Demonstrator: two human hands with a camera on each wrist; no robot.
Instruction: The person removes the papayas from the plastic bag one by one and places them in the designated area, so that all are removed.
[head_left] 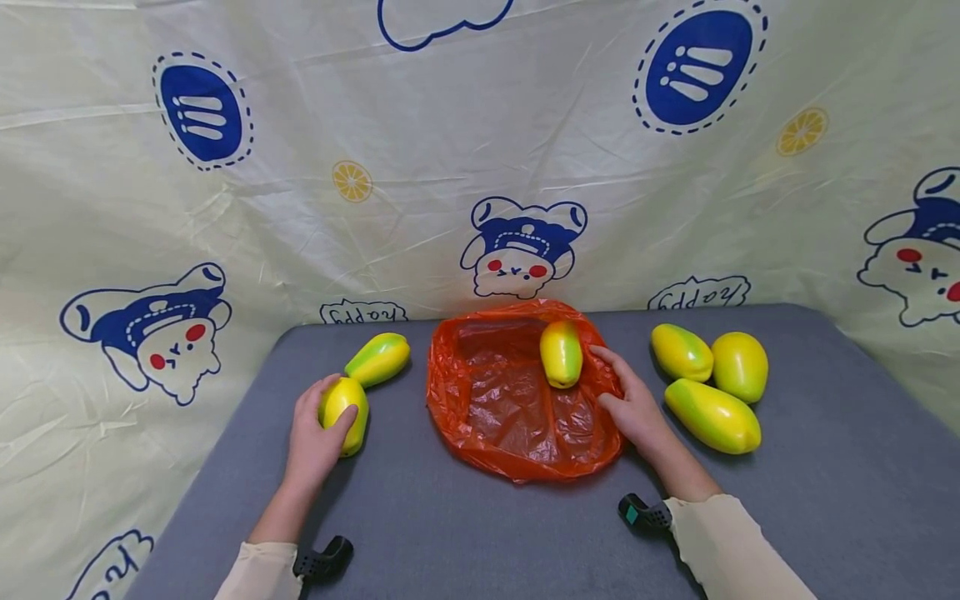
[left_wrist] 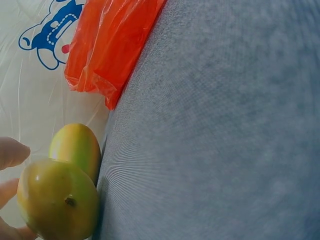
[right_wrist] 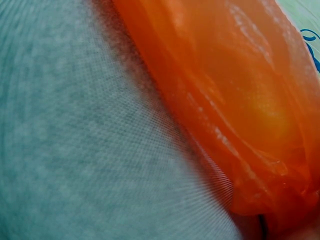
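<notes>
My left hand (head_left: 318, 433) grips a yellow-green papaya (head_left: 352, 408) on the left of the table, thumb on its near right side and fingers at its far left. A second papaya (head_left: 378, 359) lies just behind, end to end with it. In the left wrist view, fingertips (left_wrist: 12, 152) show beside the held papaya (left_wrist: 57, 200). At the centre stands a red plastic bag (head_left: 517, 471), its mouth spread wide. One papaya (head_left: 562, 354) rests inside, toward the right. My right hand (head_left: 637, 408) holds the bag's right rim, thumb and fingers round the crumpled film.
Right of the bag, three more papayas (head_left: 712, 417) lie grouped on the grey tabletop (head_left: 510, 542). A pale printed sheet (head_left: 420, 242) hangs behind the table's back edge. Black wrist cameras (head_left: 645, 512) sit at both sleeves.
</notes>
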